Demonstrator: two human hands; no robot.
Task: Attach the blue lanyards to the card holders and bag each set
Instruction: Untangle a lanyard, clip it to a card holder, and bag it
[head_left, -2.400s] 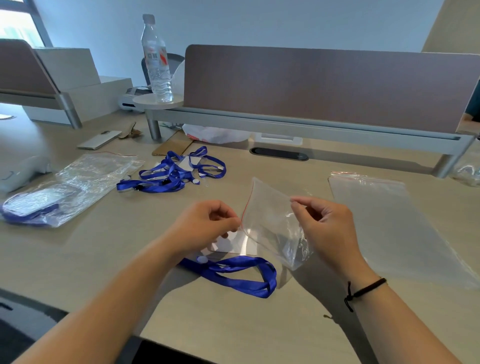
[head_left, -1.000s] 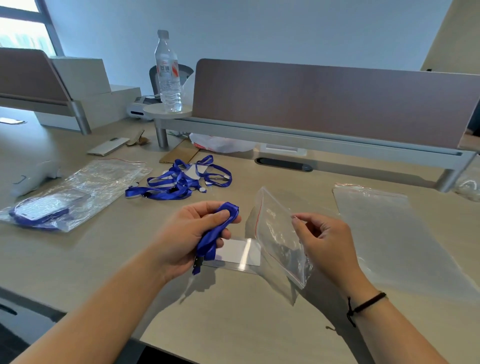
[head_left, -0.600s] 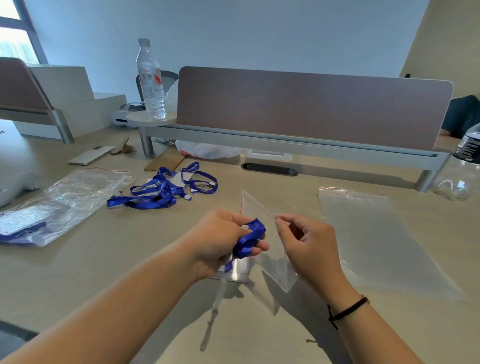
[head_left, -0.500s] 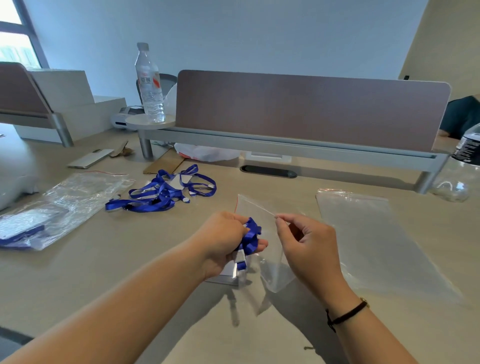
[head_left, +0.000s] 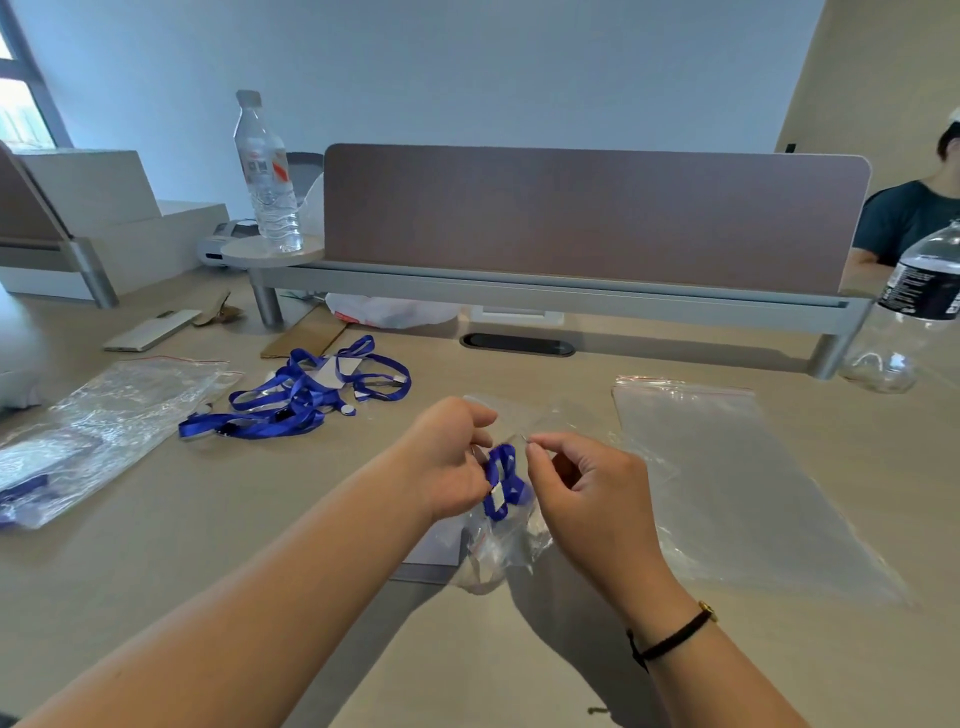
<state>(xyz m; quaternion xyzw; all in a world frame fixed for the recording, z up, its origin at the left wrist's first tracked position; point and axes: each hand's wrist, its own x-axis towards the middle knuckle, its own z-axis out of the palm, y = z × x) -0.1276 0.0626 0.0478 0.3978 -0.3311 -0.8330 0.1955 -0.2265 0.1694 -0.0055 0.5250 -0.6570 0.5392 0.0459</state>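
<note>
My left hand (head_left: 449, 457) grips a bunched blue lanyard (head_left: 501, 480) and holds it in the mouth of a small clear zip bag (head_left: 498, 551). My right hand (head_left: 584, 486) pinches the bag's upper edge. A clear card holder (head_left: 431, 556) with a white card hangs below my left hand, partly hidden by it and the bag. A loose pile of blue lanyards (head_left: 301, 397) with card holders lies on the desk to the left.
A stack of clear bags (head_left: 727, 483) lies at the right, and a filled bag (head_left: 88, 431) at the left. Water bottles stand at the back left (head_left: 265, 176) and far right (head_left: 914, 306). A desk divider (head_left: 587, 218) runs across the back, a person (head_left: 909, 208) behind it.
My left hand picked the lanyard up off the desk, bunched it and pushed it into the bag's mouth. The card holder lifted with it. My right hand kept hold of the bag.
</note>
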